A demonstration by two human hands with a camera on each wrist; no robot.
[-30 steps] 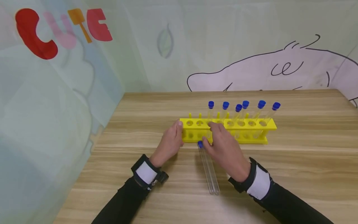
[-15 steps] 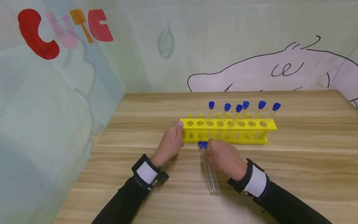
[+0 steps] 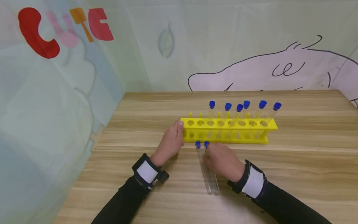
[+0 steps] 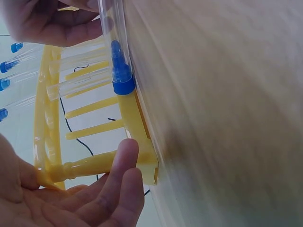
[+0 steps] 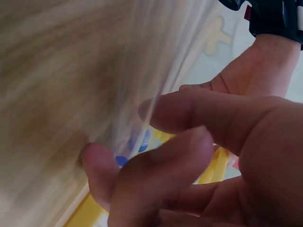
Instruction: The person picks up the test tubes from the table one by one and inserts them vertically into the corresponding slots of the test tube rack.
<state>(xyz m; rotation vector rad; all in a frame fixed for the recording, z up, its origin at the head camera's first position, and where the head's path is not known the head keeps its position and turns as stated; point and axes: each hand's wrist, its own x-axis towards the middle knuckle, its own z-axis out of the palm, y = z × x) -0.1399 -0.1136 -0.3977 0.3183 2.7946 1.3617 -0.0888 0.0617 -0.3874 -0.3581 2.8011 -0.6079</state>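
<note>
A yellow test tube rack stands on the table, holding several clear test tubes with blue caps; two holes at its left end are vacant. My left hand grips that end, thumb at the top plate, fingers low by the end post. Two more capped test tubes lie in front of the rack, caps toward it: a left tube and a right tube. My right hand pinches the right tube below its cap; in the right wrist view its fingers are at the blurred glass.
The wooden table extends to both sides and in front of the rack. Behind it hangs a printed backdrop with cartoon lines and coloured letters.
My right hand has come down from the rack to the lying tubes. Their caps have spread apart, the left tube shifting left. One racked tube tilts more to the right. My left hand stays put.
</note>
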